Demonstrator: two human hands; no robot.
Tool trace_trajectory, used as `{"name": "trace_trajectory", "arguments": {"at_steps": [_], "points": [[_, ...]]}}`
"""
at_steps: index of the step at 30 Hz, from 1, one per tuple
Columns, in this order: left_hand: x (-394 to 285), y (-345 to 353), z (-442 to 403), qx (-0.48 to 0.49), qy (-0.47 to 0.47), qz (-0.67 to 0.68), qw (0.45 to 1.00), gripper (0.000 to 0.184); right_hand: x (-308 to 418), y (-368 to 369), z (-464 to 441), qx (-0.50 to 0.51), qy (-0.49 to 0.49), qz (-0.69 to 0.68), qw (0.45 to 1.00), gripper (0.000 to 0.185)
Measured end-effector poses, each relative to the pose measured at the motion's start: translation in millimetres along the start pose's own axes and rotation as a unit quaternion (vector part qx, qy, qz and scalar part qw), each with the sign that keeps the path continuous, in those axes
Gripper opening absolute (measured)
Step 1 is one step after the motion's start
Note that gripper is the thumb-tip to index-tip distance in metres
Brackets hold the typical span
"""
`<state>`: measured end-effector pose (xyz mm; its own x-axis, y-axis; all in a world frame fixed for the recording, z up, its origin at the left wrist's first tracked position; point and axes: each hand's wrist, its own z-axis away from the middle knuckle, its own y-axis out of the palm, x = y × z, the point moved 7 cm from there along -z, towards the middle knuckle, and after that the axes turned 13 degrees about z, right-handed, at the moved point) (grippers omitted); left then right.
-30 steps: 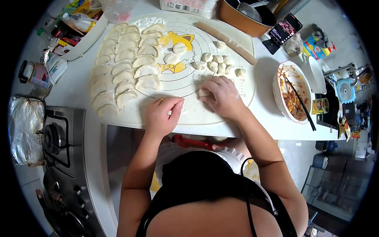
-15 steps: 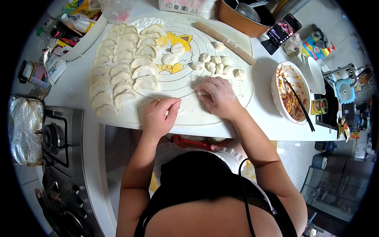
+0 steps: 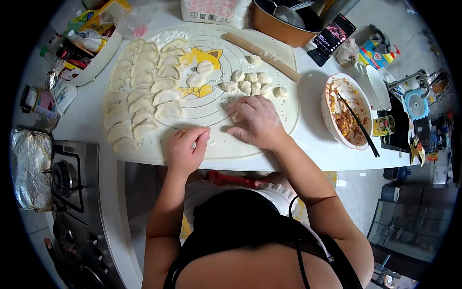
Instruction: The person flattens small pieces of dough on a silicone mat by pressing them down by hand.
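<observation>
My floured right hand (image 3: 260, 120) is over the pale mat (image 3: 216, 144), its fingers curved round a small dough piece (image 3: 237, 117) that is mostly hidden. The thumb stays apart on the near side. My left hand (image 3: 186, 148) rests at the mat's near edge, fingers curled closed with the thumb alongside; nothing shows in it. Beyond my right hand lie several floured dough pieces (image 3: 251, 77). Two flattened dough rounds (image 3: 196, 80) are on the mat's yellow cartoon print. Rows of folded dumplings (image 3: 168, 95) cover the mat's left side.
A rolling pin (image 3: 262, 56) lies across the far right of the mat. To the right stands a bowl of filling (image 3: 344, 115) with black chopsticks (image 3: 358, 120). Behind are an orange pot (image 3: 274, 29), a propped phone (image 3: 335, 34) and a flour bag (image 3: 214, 10). A gas stove (image 3: 79, 188) sits left.
The whole view has shifted a little, so most things sit farther left. My right thumb has spread away from the fingers, and more of the dough piece's edge shows. My left hand keeps its closed pose.
</observation>
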<state>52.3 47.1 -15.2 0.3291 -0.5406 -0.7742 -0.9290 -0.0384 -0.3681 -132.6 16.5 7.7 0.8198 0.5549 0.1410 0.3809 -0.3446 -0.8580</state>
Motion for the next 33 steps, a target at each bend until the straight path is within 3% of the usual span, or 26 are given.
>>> {"name": "trace_trajectory", "arguments": {"at_steps": [4, 10, 13, 15, 19, 21, 24, 33], "points": [[1, 1, 0, 0.0, -0.011, 0.006, 1.0, 0.006, -10, 19, 7, 0.02, 0.035, -0.025, 0.999, 0.03], [2, 0, 0, 0.0, -0.018, 0.001, 1.0, 0.006, -3, 20, 2, 0.054, -0.043, -0.066, 0.995, 0.038], [2, 0, 0, 0.003, -0.019, -0.008, 1.0, 0.006, -3, -3, -1, -0.019, -0.021, -0.027, 0.999, 0.032], [3, 0, -1, 0.002, -0.019, -0.008, 1.0, 0.006, -18, 8, 4, 0.043, 0.064, -0.022, 0.997, 0.033], [2, 0, -2, -0.009, 0.01, 0.013, 1.0, 0.008, -27, 26, 10, 0.113, 0.084, -0.091, 0.986, 0.036], [3, 0, -2, -0.008, 0.005, 0.015, 1.0, 0.008, -18, 25, 7, 0.098, 0.007, -0.082, 0.992, 0.033], [3, 0, -1, -0.005, -0.006, 0.008, 1.0, 0.008, -9, 7, 5, 0.032, 0.0, -0.053, 0.998, 0.026], [3, -1, -1, -0.014, -0.015, 0.009, 1.0, 0.007, -14, 18, 6, 0.074, 0.002, -0.082, 0.994, 0.03]]}}
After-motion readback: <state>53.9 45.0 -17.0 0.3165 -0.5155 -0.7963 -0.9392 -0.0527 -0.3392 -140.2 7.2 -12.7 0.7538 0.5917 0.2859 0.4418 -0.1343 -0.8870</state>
